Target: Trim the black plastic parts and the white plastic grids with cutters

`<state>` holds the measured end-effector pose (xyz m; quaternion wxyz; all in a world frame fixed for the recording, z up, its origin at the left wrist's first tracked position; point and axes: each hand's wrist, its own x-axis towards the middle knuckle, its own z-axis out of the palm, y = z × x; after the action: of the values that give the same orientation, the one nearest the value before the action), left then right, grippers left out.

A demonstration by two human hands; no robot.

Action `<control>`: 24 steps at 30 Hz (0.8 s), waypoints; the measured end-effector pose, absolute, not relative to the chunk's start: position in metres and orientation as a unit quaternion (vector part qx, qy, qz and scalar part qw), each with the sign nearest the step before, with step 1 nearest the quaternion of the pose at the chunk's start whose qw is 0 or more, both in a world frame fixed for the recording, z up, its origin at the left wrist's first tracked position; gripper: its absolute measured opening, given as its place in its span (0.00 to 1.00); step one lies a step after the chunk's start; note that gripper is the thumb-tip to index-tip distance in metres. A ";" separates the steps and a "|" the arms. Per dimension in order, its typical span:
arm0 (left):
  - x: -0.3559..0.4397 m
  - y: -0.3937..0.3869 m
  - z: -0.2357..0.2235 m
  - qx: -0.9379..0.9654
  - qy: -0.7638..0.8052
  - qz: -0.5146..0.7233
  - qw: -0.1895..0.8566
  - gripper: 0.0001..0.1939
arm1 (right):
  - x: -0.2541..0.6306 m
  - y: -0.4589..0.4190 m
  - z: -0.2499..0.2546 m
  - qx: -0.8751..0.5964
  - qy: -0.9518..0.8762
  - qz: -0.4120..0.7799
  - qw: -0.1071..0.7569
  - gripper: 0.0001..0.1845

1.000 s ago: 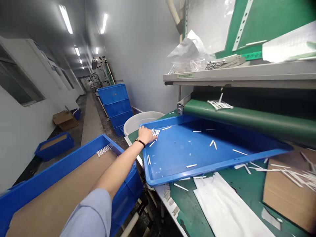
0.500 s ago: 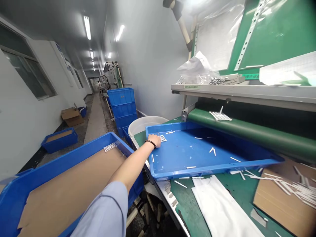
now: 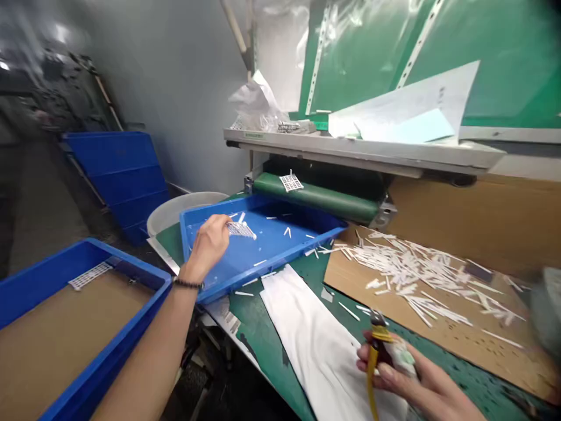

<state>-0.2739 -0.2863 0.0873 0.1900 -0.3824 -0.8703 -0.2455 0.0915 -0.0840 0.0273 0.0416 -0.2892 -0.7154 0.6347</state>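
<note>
My left hand (image 3: 209,245) reaches over the near-left part of a shallow blue tray (image 3: 307,219) and pinches a small white perforated plastic grid piece (image 3: 241,230) just above the tray floor. A few short white sticks lie loose in the tray. My right hand (image 3: 407,380) is at the bottom right, closed around yellow-handled cutters (image 3: 376,345), jaws pointing up, above a white cloth (image 3: 324,345) on the green bench.
A cardboard sheet (image 3: 438,327) covered with several white plastic sticks lies right of the tray. A green roller (image 3: 319,199) carries another grid piece (image 3: 291,183). A blue bin (image 3: 79,327) lined with cardboard stands at left; a white bucket (image 3: 175,206) and stacked blue crates (image 3: 123,175) are behind.
The view swung right and down, bringing my right hand with the cutters into sight. My left hand has lifted the grid piece off the tray's corner and moved it inward.
</note>
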 end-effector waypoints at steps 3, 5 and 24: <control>-0.200 -0.272 0.054 -0.496 -0.792 -0.324 0.149 0.15 | 0.085 -0.091 0.058 -0.293 -0.798 0.527 -0.013 0.29; -0.157 -0.265 0.026 -0.538 -0.771 -0.323 0.106 0.17 | 0.078 -0.098 0.071 -0.265 -0.837 0.476 -0.063 0.22; -0.103 -0.258 -0.022 -0.416 -0.775 -0.459 -0.129 0.47 | 0.009 -0.122 0.073 -0.168 -0.901 0.284 -0.281 0.01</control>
<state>-0.1034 -0.2576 -0.0225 -0.1292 -0.4157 -0.7748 -0.4585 0.0086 -0.1222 0.0734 -0.2813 -0.1684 -0.9010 0.2840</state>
